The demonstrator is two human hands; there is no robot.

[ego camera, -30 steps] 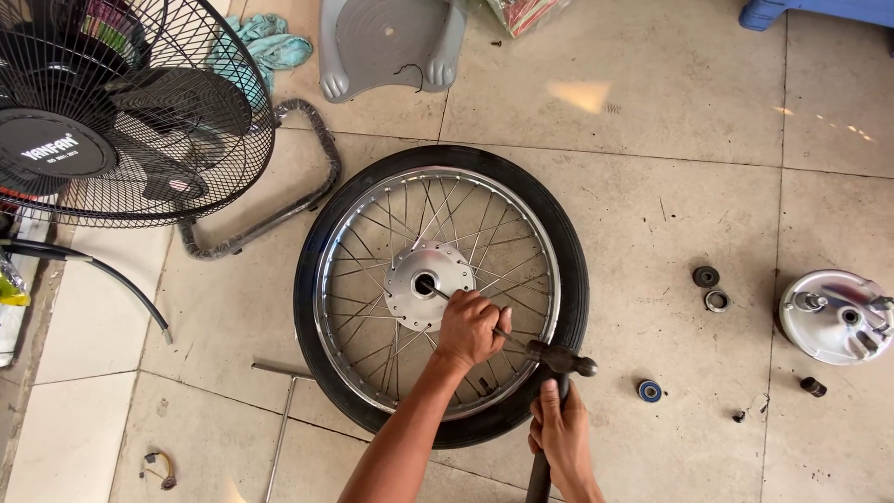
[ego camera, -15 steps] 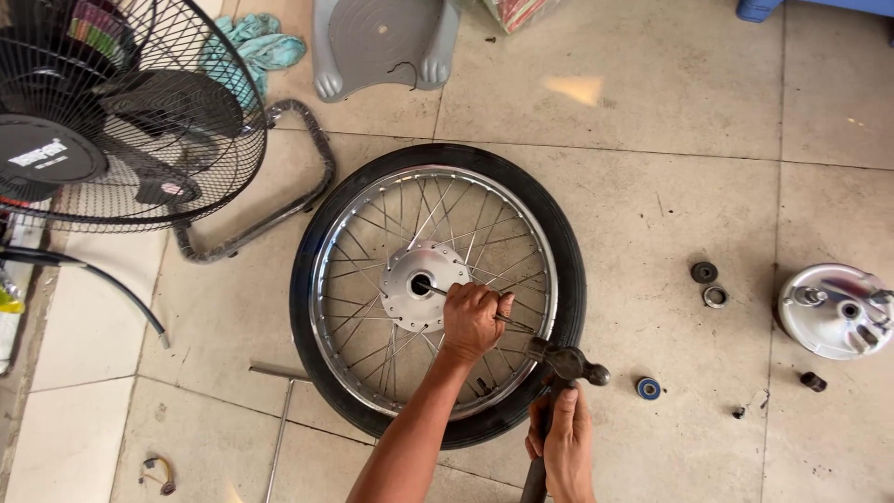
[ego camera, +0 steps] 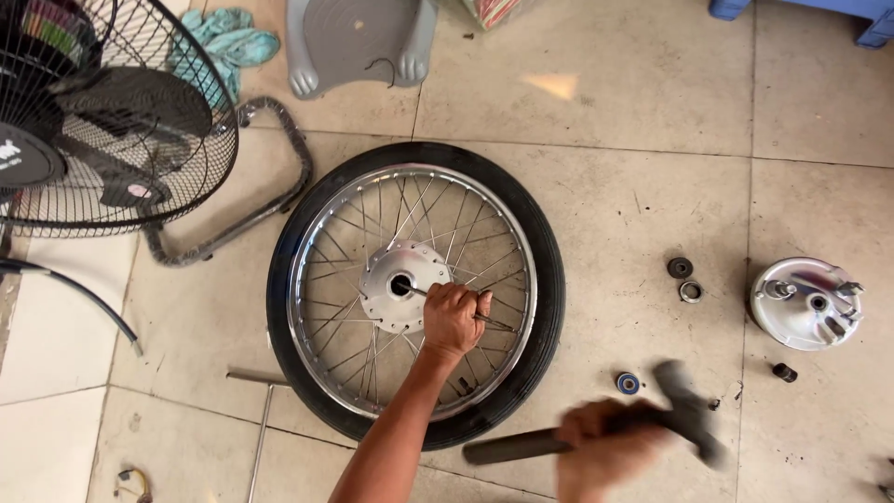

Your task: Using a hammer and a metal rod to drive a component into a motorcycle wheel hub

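A spoked wheel with a black tyre lies flat on the tiled floor. My left hand is shut on a thin metal rod whose tip sits in the hole of the silver hub. My right hand, blurred by motion, grips a hammer at the lower right, its dark head out past the tyre's edge and its handle pointing left.
A black floor fan stands at the upper left beside a teal cloth. A silver brake drum plate, two rings, a small blue bearing and a bolt lie right. A T-shaped metal bar lies lower left.
My right hand has swung the hammer away to the right, off the rod's end. The left hand keeps the rod in the hub. The view has shifted slightly.
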